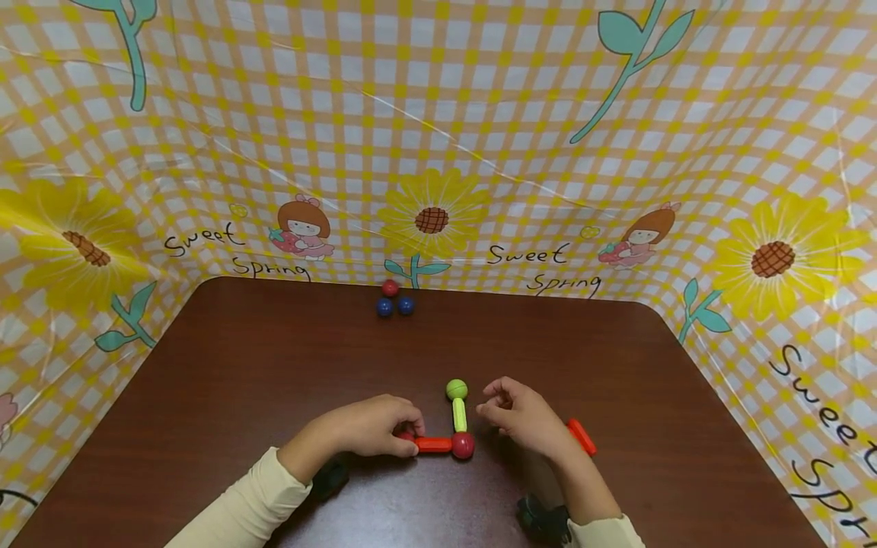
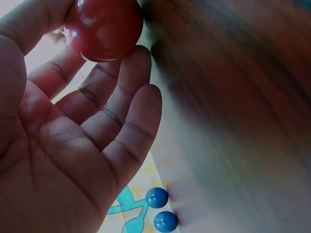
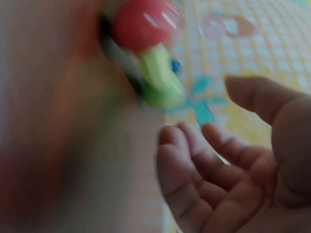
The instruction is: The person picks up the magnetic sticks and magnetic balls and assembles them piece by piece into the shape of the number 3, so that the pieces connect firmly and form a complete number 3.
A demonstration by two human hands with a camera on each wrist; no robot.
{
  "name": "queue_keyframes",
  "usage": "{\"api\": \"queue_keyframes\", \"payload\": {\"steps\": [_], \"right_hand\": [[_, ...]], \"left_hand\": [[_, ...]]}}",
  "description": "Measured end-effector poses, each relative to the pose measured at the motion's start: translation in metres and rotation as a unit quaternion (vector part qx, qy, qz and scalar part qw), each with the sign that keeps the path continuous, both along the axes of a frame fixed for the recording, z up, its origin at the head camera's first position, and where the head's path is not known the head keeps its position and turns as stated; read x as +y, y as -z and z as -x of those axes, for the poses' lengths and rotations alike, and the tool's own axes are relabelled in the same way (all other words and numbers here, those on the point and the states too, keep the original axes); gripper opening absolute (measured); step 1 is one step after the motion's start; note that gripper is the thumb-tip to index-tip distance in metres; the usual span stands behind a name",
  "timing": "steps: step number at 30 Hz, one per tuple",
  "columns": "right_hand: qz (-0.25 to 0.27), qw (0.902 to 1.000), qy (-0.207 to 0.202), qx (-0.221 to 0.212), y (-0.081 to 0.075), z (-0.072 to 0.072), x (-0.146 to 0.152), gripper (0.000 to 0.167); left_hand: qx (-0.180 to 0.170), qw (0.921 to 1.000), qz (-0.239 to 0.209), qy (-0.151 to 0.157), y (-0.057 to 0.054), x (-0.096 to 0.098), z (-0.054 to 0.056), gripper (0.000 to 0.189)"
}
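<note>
Head camera there: looking forward and down over table (image 1: 274, 350). Left-wrist camera: facing left hand (image 2: 73, 131), close up. Right-wrist camera: facing right hand (image 3: 233, 187), equally near. Head and left-wrist views: sharing blue balls (image 1: 385, 307).

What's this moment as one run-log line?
left hand: holds red ball | right hand: empty, near green rod | loose red rod: unheld | blue balls: at back

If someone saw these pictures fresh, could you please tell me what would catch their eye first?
Probably the checked backdrop with yellow sunflowers behind the brown table. Then the red and lime L-shaped toy, its red end ball held by the left hand, the empty right hand beside it. One red ball and two blue balls sit near the far edge.
</note>
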State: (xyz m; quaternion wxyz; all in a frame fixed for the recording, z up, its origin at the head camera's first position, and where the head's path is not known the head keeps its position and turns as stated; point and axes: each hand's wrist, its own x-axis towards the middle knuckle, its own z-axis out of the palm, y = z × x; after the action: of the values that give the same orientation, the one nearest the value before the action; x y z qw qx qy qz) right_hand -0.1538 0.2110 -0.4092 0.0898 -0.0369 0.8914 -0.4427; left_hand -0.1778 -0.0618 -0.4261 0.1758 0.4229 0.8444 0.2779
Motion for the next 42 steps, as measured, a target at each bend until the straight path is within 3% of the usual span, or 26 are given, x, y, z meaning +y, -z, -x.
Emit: {"api": "queue_keyframes", "payload": {"steps": [6,11,18,26,36,42], "right_hand": [[-0.068,0.9968,-0.042,0.002,-0.021,-0.004,0.04,0.034],[-0.046,0.9977,-0.036,-0.034,-0.029,-0.007,0.068,0.039],[-0.053,0.9935,-0.058,-0.082,-0.026,-0.014,0.092,0.038],[-0.009,0.9895,-0.096,-0.107,-0.021,-0.011,0.091,0.038],[-0.076,0.9841,-0.16,-0.019,-0.013,-0.004,0.075,0.02],[-0.075,0.9854,-0.147,-0.04,-0.01,-0.006,0.072,0.021]], "left_hand": [[-0.004,1.0,-0.008,-0.003,0.0,-0.001,0.0,0.02],[-0.015,0.9998,-0.012,0.0,-0.002,-0.003,0.0,0.026],[-0.026,0.9996,0.0,-0.006,-0.006,-0.01,0.002,0.028],[-0.025,0.9997,-0.002,-0.006,-0.005,-0.012,0.003,0.028],[-0.031,0.9995,0.0,-0.012,-0.007,-0.013,0.003,0.027],[-0.026,0.9996,0.004,-0.009,-0.005,-0.012,0.003,0.025]]}}
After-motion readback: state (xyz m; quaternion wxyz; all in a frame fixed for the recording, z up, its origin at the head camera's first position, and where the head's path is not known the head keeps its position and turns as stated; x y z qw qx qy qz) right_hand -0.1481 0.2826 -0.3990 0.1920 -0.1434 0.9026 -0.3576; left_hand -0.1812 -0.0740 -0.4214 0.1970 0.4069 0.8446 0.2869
